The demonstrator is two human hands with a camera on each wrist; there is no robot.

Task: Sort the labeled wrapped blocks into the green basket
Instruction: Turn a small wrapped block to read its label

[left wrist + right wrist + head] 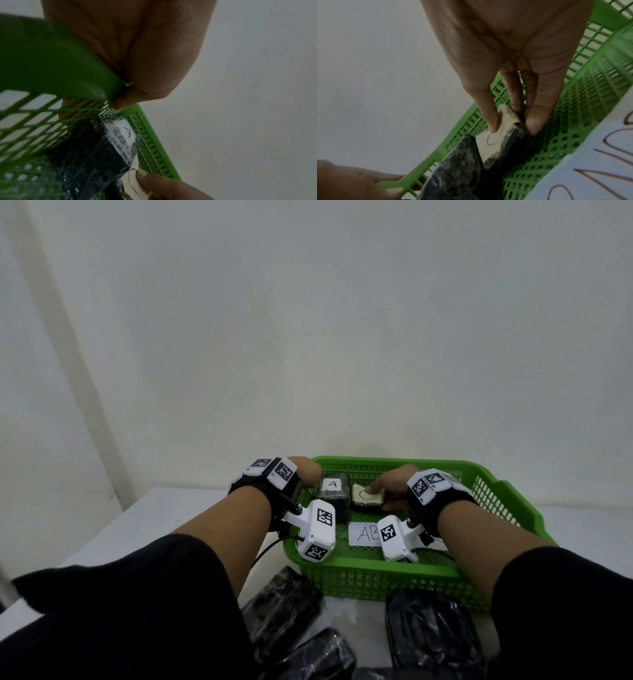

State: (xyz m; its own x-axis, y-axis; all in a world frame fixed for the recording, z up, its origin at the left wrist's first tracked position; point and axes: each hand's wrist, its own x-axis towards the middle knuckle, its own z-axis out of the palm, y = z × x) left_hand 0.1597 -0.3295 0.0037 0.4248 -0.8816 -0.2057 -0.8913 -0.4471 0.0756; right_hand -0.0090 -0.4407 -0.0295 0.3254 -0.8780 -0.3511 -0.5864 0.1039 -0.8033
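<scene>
Hands are seen at the far end of a green basket (479,580) on a white desk (144,529). The left hand (305,470) is curled over the basket's far left rim, and the rim is gripped between thumb and fingers in the left wrist view. The right hand (390,481) is held inside the basket, over a block (368,497) with a pale label. That block is pinched by the right hand: one fingertip (493,125) is pressed on the label by a drawn curve, and another finger is pressed on the block's other side. The letter on it cannot be read whole.

Just left of it, a block marked A (333,489) is seen, wrapped in dark shiny film. It is set in the far left corner of the basket, and the two blocks look to be touching. A paper (363,534) with letters on it is laid flat on the basket floor, nearer than the blocks. Only "AB" can be read, as the rest is hidden by a wrist camera.

Dark wrapped packs (430,633) are laid on the desk at the near side, outside the basket.
</scene>
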